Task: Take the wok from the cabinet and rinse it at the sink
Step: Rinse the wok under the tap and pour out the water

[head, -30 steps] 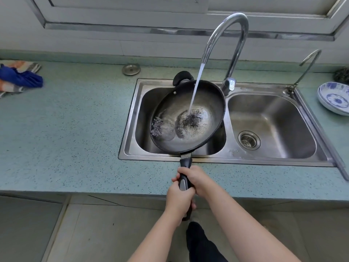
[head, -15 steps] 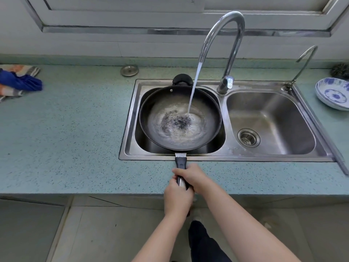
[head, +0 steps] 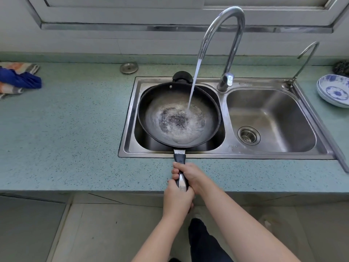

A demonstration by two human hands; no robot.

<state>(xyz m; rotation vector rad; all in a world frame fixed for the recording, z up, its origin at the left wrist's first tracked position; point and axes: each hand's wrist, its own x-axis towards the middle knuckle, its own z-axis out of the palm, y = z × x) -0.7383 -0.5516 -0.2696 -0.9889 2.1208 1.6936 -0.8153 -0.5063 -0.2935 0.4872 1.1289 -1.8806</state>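
The wok (head: 179, 114) sits in the centre of the frame, held over the left basin of the steel sink (head: 224, 154), its bowl roughly level and its small black helper handle (head: 182, 77) pointing toward the upper edge of the basin. A second ago the wok was tipped, its far rim raised toward the upper right and the water split into two patches low in the bowl; half a second ago it had come level. Now it stays level and the water lies as one frothy pool around the dark middle of the bowl.

The stream from the tall curved faucet (head: 224, 40) falls into the upper right part of the pool, rather than near the middle as it did half a second ago.

Both hands are wrapped closed around the long handle (head: 180, 168), which runs from the wok's lower rim down across the green counter (head: 75, 129) toward the bottom centre of the frame. The right hand (head: 190, 175) grips higher, nearer the sink edge; the left hand (head: 177, 199) grips just below it, at the handle's end, touching the right. Their hold is the same as in both earlier frames.

The right basin is bare steel with its drain strainer (head: 249, 135) showing. At the far left lies a blue and orange cloth (head: 18, 79); at the far right, blue-patterned bowls (head: 333, 90) rest on the counter beside a thin second tap (head: 304, 61). A round metal sink plug (head: 129, 67) lies above the sink's upper left corner.
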